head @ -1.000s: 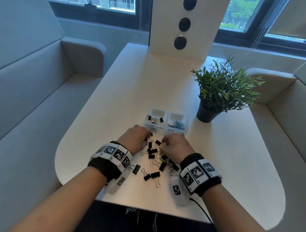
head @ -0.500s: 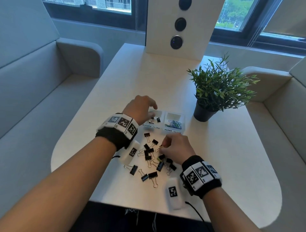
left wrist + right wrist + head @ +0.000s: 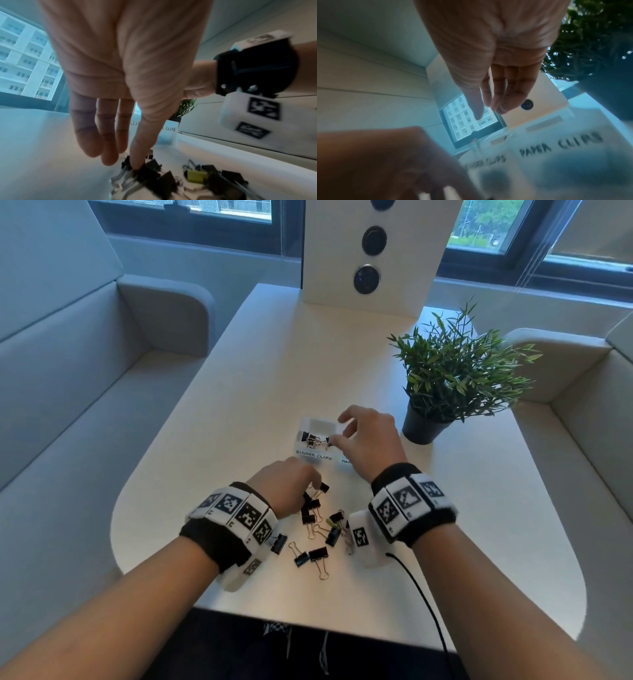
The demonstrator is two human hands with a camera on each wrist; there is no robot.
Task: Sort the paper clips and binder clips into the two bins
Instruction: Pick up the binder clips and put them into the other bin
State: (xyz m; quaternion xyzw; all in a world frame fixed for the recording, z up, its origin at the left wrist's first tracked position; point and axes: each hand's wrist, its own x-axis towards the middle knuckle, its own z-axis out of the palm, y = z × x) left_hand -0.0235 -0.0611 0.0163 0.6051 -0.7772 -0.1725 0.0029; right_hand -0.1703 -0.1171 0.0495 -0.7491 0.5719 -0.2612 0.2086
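On a white table between pale sofas, loose binder clips lie before two labelled bins near a potted plant. The left hand reaches, fingers extended, its thumb touching the pile; the right hand hovers over the bins, fingers loose, holding nothing visible.

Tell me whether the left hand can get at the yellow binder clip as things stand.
Probably yes: the left hand is at the pile's far left edge, and the yellow clip lies uncovered to its right, with only black clips between.

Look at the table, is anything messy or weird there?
Nothing looks broken or spilled. The black metal binder clips lie in a loose jumble on the white table by the left hand, waiting to be sorted. One yellow-green binder clip stands out among them. The right hand is over the small white bins.
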